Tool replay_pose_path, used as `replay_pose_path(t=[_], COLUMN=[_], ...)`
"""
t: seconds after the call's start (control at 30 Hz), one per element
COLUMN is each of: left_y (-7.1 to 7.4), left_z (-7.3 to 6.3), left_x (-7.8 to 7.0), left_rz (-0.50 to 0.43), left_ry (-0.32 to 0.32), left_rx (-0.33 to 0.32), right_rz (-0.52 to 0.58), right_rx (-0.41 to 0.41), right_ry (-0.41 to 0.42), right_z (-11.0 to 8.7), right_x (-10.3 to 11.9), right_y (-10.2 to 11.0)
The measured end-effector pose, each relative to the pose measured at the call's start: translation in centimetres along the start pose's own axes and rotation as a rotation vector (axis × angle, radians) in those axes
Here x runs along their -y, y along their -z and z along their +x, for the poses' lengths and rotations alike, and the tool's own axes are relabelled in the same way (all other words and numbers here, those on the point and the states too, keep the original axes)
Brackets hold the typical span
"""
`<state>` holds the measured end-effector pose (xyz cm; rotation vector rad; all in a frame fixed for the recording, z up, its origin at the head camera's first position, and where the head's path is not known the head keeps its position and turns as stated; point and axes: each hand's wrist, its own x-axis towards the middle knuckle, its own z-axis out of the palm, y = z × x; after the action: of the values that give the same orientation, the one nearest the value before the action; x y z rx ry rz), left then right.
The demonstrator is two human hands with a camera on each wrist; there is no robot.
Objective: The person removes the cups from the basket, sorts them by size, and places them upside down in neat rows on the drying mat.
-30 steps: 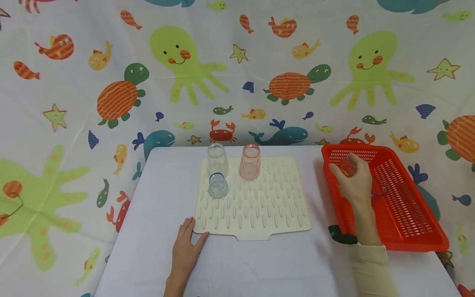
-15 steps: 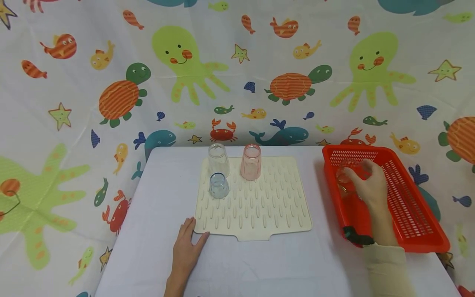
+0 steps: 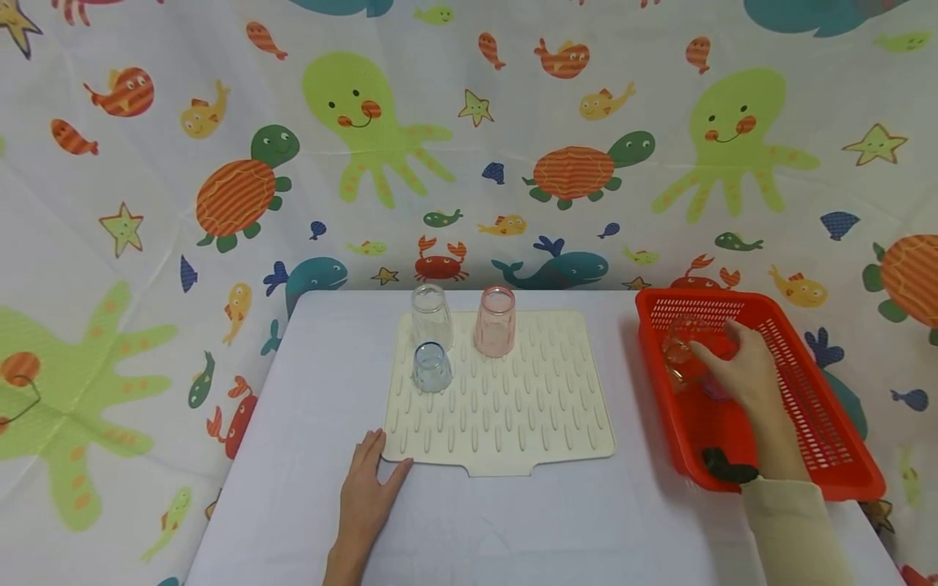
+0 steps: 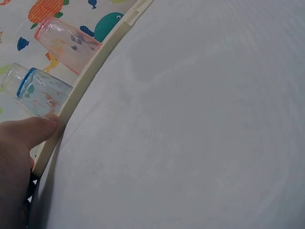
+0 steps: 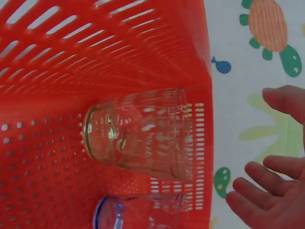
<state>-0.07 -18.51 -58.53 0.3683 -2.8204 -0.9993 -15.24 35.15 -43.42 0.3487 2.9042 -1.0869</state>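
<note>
My right hand is over the red plastic basket, fingers apart and nothing between them. Inside lies a clear glass with a yellowish rim, apart from the hand in the right wrist view. Below it in that view is a second glass with a blue rim, partly cut off. My left hand rests at the front left corner of the cream drying mat, its thumb touching the edge. Upside-down on the mat stand a clear glass, a pink glass and a small blue glass.
A white cloth covers the table under mat and basket. Behind hangs a curtain printed with sea animals. The basket's slotted walls rise around the glasses at the table's right side.
My right hand has moved right inside the basket, away from the yellowish-rimmed glass, which now shows more fully. The left hand and the glasses on the mat have stayed in place.
</note>
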Motion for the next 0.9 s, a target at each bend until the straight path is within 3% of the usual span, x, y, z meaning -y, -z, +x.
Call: replay_pose_path(t=[0.53,0.9], left_y=[-0.2,-0.2], left_z=[0.0,0.0], left_x=[0.1,-0.1], left_rz=[-0.003,-0.002], left_ry=[-0.017,-0.02], left_rx=[-0.023,-0.042], right_rz=[-0.139,-0.233], right_rx=[0.095,0.161], right_ry=[0.046,0.008], right_z=[1.9,2.1], right_x=[-2.5,-2.5], right_y=[-1.0,-1.3])
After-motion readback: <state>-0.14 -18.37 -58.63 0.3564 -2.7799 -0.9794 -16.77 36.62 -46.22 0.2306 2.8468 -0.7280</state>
